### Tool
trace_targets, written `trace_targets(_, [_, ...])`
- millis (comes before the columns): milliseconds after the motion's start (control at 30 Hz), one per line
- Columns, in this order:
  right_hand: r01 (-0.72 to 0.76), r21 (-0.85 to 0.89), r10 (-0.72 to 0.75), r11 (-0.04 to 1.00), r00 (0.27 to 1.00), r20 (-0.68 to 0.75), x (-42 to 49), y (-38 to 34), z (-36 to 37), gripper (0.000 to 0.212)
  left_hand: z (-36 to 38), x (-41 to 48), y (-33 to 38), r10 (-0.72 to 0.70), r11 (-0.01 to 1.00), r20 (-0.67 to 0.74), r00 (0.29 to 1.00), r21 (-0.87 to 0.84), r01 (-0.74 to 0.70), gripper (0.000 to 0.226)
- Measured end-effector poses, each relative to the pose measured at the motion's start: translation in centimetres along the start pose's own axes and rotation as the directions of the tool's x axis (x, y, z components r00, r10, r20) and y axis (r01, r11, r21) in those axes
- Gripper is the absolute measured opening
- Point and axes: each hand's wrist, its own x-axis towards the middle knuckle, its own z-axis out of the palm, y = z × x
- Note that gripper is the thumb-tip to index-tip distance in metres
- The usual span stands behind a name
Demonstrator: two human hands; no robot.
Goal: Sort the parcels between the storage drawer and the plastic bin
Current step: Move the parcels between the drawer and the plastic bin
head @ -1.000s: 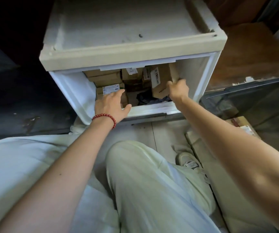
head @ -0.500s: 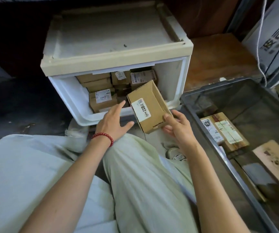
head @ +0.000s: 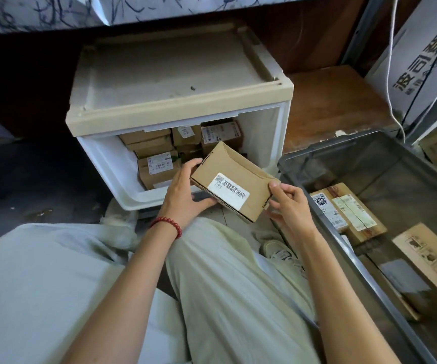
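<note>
fingers (head: 191, 164) of left hand (head: 183, 197) and right hand (head: 289, 207) grip a parcel (head: 241, 177) above the floor (head: 231, 225), near the drawer (head: 112, 174).

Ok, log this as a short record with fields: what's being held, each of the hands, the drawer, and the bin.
Held item: cardboard parcel, white label facing up, tilted
Left hand: grips the parcel's left end
Right hand: pinches its right end
Storage drawer: open, brown parcels stacked inside
Plastic bin: right of the drawer, labelled parcels on its floor

drawer (head: 279, 143) left | bin (head: 343, 143) right | held parcel (head: 234, 183) between
</note>
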Motion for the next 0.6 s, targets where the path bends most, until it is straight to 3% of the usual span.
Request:
trace_targets(167, [-0.023, -0.012, 0.023, 1.0, 0.999, -0.048, 0.35, 1.01, -0.31, 0.035, 0.12, 0.27, 0.18, 0.061, 0.998, 0.0, 0.998, 0.022, -0.061, 0.076])
trace_targets(300, [-0.083, -0.046, 0.083, 0.996, 0.996, 0.006, 0.47, 0.82, -0.4, 0.031, -0.15, 0.58, 0.42, 0.067, 0.994, 0.001, 0.998, 0.082, -0.067, 0.073])
trace_targets(600, [-0.09, -0.115, 0.1, 0.989, 0.991, 0.087, 0.57, 0.33, -0.46, 0.054, -0.09, 0.46, 0.77, 0.026, 0.994, -0.006, 1.0, 0.102, -0.025, 0.056])
